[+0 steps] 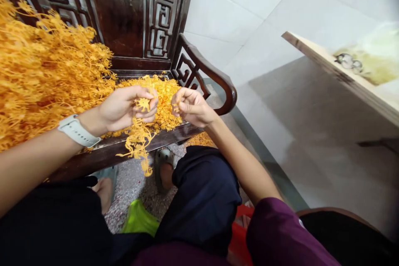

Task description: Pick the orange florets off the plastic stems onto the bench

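Note:
My left hand (127, 107) is closed around a dangling bunch of orange plastic sprigs (139, 141) that hangs below the bench edge. A white watch (76, 131) sits on that wrist. My right hand (191, 106) is pinched on a small orange piece at its fingertips, close beside the left hand. Both hands hover over the front edge of a dark carved wooden bench (137, 149). A big heap of the same orange sprigs (46, 70) covers the bench seat to the left and behind the hands.
The bench's curved armrest (215, 79) rises just right of my right hand. Below lie my knees in dark trousers, sandalled feet, a green object (140, 218) and a red one (240, 232) on speckled floor. A wooden board (343, 75) juts in at right.

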`<move>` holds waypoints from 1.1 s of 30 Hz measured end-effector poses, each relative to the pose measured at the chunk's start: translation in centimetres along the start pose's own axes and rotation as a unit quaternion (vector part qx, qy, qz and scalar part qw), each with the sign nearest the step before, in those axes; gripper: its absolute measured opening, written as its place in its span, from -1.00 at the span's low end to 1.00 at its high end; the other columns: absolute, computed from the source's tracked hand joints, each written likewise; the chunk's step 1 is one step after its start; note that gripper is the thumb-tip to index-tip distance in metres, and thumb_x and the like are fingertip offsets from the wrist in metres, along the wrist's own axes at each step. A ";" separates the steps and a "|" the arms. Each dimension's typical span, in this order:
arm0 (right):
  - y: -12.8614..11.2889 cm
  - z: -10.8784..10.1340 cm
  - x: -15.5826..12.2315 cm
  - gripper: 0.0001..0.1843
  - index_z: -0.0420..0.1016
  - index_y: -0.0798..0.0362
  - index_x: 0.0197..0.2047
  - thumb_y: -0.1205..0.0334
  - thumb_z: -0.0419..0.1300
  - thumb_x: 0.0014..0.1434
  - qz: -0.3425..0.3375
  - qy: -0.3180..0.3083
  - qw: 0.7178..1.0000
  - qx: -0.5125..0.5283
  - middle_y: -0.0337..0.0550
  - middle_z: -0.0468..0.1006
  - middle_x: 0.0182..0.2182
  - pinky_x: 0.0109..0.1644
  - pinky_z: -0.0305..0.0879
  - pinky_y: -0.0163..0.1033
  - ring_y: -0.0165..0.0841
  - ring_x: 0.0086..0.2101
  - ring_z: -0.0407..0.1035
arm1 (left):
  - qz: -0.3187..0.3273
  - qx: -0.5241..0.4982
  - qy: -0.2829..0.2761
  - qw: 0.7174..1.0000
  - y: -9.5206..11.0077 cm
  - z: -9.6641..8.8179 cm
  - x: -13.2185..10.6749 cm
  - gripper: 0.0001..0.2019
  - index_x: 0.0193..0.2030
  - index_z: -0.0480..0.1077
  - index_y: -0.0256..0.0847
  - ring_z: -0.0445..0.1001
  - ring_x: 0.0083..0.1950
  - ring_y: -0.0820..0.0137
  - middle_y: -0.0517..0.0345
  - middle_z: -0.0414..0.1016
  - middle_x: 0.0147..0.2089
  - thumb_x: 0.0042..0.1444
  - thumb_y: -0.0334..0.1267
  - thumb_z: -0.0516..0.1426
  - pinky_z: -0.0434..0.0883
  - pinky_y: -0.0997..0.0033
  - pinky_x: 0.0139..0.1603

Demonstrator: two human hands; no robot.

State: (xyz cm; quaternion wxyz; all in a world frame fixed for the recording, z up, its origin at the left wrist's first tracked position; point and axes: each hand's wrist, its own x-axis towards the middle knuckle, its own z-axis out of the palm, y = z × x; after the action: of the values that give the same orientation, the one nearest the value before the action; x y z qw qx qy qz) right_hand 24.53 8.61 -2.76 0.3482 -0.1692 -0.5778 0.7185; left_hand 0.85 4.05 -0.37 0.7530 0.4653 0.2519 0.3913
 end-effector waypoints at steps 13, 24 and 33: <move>5.6 -2.3 1.3 -0.59 0.58 0.13 0.06 0.19 0.47 0.18 0.099 0.042 0.957 -0.271 0.06 0.61 0.12 0.10 0.54 -0.09 -0.28 -0.06 0.55 | -0.083 -0.015 0.226 0.970 0.5 -7.5 0.7 -0.80 -0.46 0.35 -0.15 0.02 -0.71 0.52 0.31 0.02 -0.70 0.16 -0.27 0.20 0.04 0.47 -0.69; 8.8 0.7 0.2 -0.74 0.64 0.21 0.07 0.29 0.32 0.35 0.250 -0.333 0.857 -0.303 0.01 0.73 -0.07 0.00 0.48 -0.24 -0.36 -0.16 0.57 | -0.041 0.015 0.260 0.965 1.2 -6.6 -0.5 -0.71 -0.36 0.27 -0.17 -0.16 -0.57 0.60 0.38 -0.11 -0.62 0.29 -0.18 0.26 -0.12 0.49 -0.56; 11.8 0.3 0.8 -0.71 0.59 0.19 0.14 0.29 0.27 0.40 0.200 -0.284 0.874 -0.340 0.08 0.64 0.15 0.20 0.43 -0.19 -0.31 0.03 0.53 | -0.034 0.041 0.273 0.961 1.3 -6.2 -0.9 -0.70 -0.43 0.28 -0.19 -0.12 -0.60 0.62 0.36 -0.13 -0.62 0.33 -0.23 0.20 -0.15 0.49 -0.56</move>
State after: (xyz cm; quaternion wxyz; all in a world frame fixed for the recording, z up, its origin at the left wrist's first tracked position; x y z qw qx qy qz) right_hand 20.16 7.92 -13.69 -0.0609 -0.1779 -0.8140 0.5496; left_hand -4.74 6.80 -1.94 0.6487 0.3628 0.4794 0.4667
